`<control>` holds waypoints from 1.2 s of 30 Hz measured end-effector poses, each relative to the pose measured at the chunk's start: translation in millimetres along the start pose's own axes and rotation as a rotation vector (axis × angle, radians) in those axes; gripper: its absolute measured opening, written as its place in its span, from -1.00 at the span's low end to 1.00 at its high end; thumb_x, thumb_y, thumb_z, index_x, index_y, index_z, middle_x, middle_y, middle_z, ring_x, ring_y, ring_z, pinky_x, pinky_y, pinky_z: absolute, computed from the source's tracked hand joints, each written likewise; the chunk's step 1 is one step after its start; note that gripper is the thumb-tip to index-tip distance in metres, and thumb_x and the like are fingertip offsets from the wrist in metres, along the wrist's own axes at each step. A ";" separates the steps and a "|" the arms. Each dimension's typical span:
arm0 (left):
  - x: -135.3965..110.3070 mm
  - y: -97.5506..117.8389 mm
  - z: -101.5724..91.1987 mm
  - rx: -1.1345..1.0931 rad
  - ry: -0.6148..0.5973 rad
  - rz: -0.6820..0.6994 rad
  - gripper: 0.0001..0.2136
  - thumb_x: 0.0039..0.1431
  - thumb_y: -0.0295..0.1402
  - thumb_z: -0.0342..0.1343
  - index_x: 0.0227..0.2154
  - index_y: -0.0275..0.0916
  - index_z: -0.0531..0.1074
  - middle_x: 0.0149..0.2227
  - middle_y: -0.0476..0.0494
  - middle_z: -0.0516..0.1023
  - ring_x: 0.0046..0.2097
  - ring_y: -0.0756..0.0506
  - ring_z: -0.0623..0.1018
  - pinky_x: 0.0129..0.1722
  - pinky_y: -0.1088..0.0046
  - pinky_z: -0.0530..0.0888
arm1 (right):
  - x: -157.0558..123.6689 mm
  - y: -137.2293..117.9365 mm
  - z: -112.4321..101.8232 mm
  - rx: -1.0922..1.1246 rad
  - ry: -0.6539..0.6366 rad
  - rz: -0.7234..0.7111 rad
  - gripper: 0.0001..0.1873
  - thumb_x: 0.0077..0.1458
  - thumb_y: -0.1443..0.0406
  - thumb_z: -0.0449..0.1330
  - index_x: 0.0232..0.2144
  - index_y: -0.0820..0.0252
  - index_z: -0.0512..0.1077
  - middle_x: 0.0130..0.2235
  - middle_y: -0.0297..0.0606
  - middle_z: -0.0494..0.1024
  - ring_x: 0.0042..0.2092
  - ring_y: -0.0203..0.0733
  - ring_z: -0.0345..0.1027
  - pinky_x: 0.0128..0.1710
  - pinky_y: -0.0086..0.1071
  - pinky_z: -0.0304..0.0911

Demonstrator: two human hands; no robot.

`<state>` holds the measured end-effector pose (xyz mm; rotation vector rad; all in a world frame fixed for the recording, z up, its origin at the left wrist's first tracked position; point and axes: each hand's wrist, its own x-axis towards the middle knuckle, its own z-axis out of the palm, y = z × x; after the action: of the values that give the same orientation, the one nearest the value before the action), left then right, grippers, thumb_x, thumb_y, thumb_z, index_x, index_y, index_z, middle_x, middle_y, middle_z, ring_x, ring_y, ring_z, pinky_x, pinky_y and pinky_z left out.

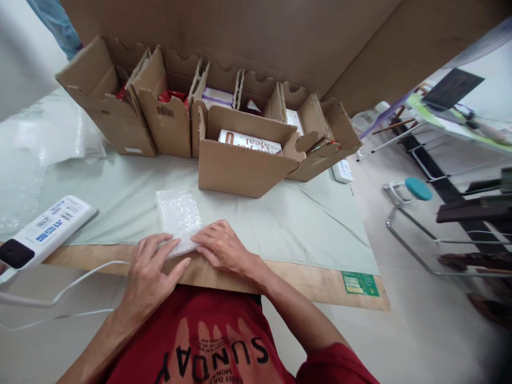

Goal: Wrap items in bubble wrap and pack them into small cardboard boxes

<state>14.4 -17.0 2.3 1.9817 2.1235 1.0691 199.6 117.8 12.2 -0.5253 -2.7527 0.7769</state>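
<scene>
Touching bubble-wrapped pkt (178, 212) by table edge (316, 281) — L hand (150, 269) w/ grip spread, R hand (224, 246) w/ grip unclear.

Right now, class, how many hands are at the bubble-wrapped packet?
2: the left hand is at the near left of the bubble-wrapped packet, and the right hand is at its near right. No other hand appears hidden there.
</scene>
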 end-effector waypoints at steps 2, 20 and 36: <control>-4.1 0.2 1.2 -0.047 -0.057 0.006 -0.79 0.34 -0.25 0.14 -0.06 -0.17 0.53 -0.15 -0.21 0.63 -0.11 -0.21 0.58 -0.02 0.19 0.49 | -3.6 -1.6 -8.3 0.087 -0.045 0.058 -0.70 0.40 0.25 0.14 0.11 0.10 0.51 -0.05 -0.18 0.68 -0.01 -0.08 0.48 0.14 -0.13 0.19; 17.9 20.2 13.5 -0.802 0.004 -0.877 -0.28 0.13 0.03 0.27 0.27 -0.21 0.28 0.15 -0.33 0.54 0.10 -0.25 0.61 0.10 0.16 0.55 | -7.1 3.5 5.8 0.571 0.239 0.515 -0.74 0.31 0.23 0.17 -0.02 0.15 0.55 -0.18 -0.28 0.64 -0.18 -0.18 0.47 -0.12 -0.32 0.32; 61.9 55.3 36.8 -0.618 -0.164 -0.223 -0.60 0.17 -0.29 0.15 0.10 -0.07 0.49 -0.07 -0.15 0.69 -0.09 -0.17 0.70 -0.11 0.34 0.63 | -25.8 -5.2 -110.2 0.441 0.115 0.312 -0.74 0.17 0.16 0.37 -0.10 0.07 0.60 -0.24 -0.31 0.66 -0.21 -0.17 0.50 -0.15 -0.31 0.34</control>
<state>68.4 51.5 27.5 1.4515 1.6130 1.2670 256.2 153.7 103.5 -0.8762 -2.3165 1.3334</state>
